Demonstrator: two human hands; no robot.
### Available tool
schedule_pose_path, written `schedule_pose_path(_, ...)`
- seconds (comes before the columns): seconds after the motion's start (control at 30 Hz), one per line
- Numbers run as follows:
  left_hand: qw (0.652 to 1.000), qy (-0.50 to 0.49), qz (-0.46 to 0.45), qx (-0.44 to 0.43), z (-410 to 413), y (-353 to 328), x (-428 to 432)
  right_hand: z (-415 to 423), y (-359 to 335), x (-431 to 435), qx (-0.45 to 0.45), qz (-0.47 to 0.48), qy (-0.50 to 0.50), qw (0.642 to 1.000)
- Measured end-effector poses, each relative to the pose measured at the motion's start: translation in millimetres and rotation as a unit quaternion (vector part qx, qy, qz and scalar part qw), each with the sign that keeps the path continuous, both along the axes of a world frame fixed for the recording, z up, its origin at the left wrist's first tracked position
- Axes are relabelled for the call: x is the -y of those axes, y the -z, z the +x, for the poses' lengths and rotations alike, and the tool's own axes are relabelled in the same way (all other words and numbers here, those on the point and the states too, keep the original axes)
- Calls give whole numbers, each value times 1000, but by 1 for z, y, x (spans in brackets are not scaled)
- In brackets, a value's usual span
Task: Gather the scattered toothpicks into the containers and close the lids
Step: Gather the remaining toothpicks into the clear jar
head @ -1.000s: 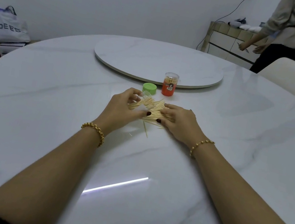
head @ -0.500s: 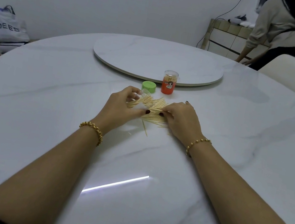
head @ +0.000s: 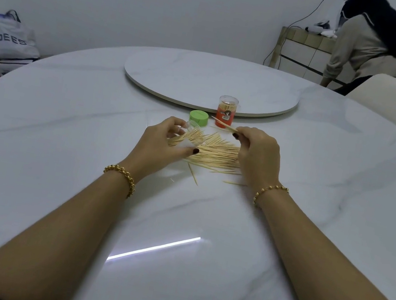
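Observation:
A pile of wooden toothpicks (head: 214, 151) lies scattered on the white marble table (head: 63, 126) between my hands. My left hand (head: 164, 141) grips a clear plastic container (head: 193, 130), tilted on its side with toothpicks sticking out of its mouth. My right hand (head: 257, 151) pinches a few toothpicks (head: 224, 124) lifted above the pile, pointing up-left. A green lid (head: 199, 117) lies flat just beyond the pile. An orange-labelled toothpick container (head: 226, 112) with a clear lid stands upright beside it. Two or three stray toothpicks (head: 192, 174) lie nearer me.
A round turntable (head: 211, 81) fills the table's middle behind the containers. A cream chair (head: 391, 99) stands at the far right, where a person (head: 368, 47) bends over a low cabinet. A white bag (head: 7, 37) sits on the floor at left.
My right hand rose off the pile, pinching a few toothpicks. My left hand stays on the clear container. The person in the background bent lower.

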State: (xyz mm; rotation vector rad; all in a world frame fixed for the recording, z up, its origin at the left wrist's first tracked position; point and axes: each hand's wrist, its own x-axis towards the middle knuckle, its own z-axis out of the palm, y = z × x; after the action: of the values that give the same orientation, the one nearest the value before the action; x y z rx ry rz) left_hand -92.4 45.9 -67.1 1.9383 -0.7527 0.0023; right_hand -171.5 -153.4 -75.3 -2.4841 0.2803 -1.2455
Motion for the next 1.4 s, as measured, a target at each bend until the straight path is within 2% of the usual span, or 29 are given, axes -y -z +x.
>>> schedule_pose_path(0.1, 1000, 2, 2, 2, 0, 0, 1, -1, -3, -7, 31, -15, -32, 999)
schedule_pose_path(0.53, 1000, 7, 1, 29, -1, 2, 4, 3, -6, -31, 16, -167, -75, 983)
schedule_pose_path(0.8, 1000, 1, -8, 26, -2, 2, 5, 2, -4, -48, -6, -189, -101, 977)
schedule_pose_path(0.93, 1000, 1, -16, 16, -4, 0, 5, 1, -3, -55, 1, -144, -126, 982)
schedule_pose_path(1.2, 998, 0, -56, -16, -4, -4, 5, -3, -8, -52, 55, 42, -140, 988)
schedule_pose_path(1.3, 996, 1, -79, -30, -6, -6, 5, -5, -7, -56, 18, 88, -167, 982)
schedule_pose_path(1.4, 995, 0, -92, -36, -5, -7, 4, -8, -5, -61, -64, 111, -208, 970)
